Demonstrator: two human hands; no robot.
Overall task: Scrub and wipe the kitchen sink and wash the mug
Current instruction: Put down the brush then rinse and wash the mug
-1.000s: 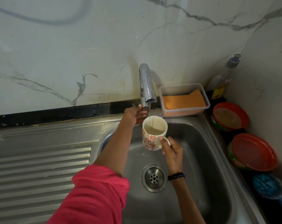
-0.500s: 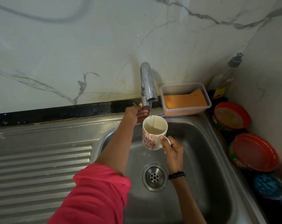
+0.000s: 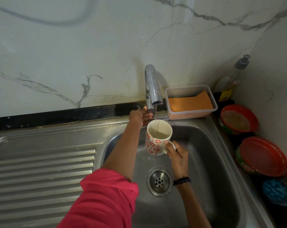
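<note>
Your right hand [image 3: 178, 155]: fingers curled round mug [image 3: 157, 137] handle, thumb on top; mug held upright over sink [image 3: 205, 162] basin, under tap [image 3: 153, 86], thin stream falling in. Your left hand [image 3: 140, 115]: fingers wrapped at tap base, what they grip is hidden. Bottle [image 3: 229, 83] label too small to read. Orange cloth in box [image 3: 190, 102]. Red bowls [image 3: 261, 155] right; blue scrubber [image 3: 277, 191] blurred, cut off.

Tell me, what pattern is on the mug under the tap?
White mug with red flowers and dashed red lines, seen in the head view.
</note>
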